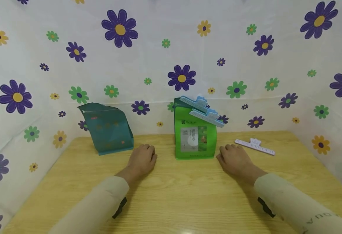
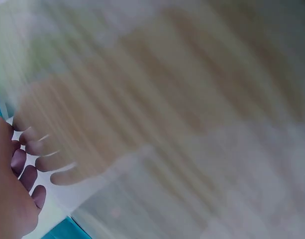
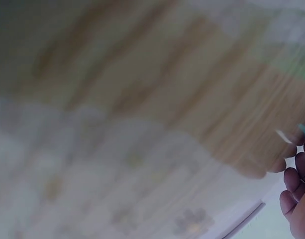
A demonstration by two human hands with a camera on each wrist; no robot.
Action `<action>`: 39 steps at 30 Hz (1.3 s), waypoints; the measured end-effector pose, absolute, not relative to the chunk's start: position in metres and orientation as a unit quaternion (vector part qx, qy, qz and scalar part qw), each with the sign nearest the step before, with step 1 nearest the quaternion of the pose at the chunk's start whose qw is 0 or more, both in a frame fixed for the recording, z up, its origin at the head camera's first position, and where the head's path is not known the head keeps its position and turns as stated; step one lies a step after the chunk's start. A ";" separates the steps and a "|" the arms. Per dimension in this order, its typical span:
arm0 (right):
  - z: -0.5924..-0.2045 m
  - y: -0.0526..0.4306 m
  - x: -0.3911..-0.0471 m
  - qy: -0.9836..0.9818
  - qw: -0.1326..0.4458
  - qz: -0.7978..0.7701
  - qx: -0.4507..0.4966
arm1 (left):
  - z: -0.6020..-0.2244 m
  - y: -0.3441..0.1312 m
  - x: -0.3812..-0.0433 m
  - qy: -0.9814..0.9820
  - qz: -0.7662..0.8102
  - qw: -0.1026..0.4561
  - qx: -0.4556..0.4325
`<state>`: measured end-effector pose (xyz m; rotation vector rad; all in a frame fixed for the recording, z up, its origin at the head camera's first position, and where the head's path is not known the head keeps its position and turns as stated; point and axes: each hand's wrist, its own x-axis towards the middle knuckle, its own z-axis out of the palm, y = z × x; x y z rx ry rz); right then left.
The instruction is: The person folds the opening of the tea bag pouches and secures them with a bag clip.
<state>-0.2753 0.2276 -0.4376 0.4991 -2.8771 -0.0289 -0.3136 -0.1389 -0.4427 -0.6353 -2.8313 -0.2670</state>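
Observation:
My left hand [image 1: 143,159] rests on the wooden table, loosely curled, just right of a dark teal standing bag [image 1: 109,128] whose top leans left, unclipped. Its loose fingers [image 2: 29,177] show at the left edge of the left wrist view. On the table beside a bright green bag [image 1: 195,112] lies my right hand [image 1: 236,159], loosely curled as well and holding nothing. A light blue clip [image 1: 207,117] sits slanted across that bag's top. Behind it stands a darker green bag [image 1: 177,101], mostly hidden, with another blue clip [image 1: 197,103] at its top.
A pale lavender clip [image 1: 255,147] lies on the table [image 1: 171,195] beyond my right hand. White cloth [image 1: 147,58] printed with flowers surrounds the table at the back and sides. In both wrist views the tabletop mirrors the fingers.

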 end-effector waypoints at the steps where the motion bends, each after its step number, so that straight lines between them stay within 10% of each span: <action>1: -0.438 0.229 -0.275 -0.979 0.112 -0.012 0.171 | -0.442 -0.141 -0.314 -0.965 -0.091 0.116 -0.217; 39: -0.434 0.296 -0.261 -0.984 0.118 -0.008 0.134 | -0.443 -0.230 -0.323 -0.975 -0.069 0.138 -0.161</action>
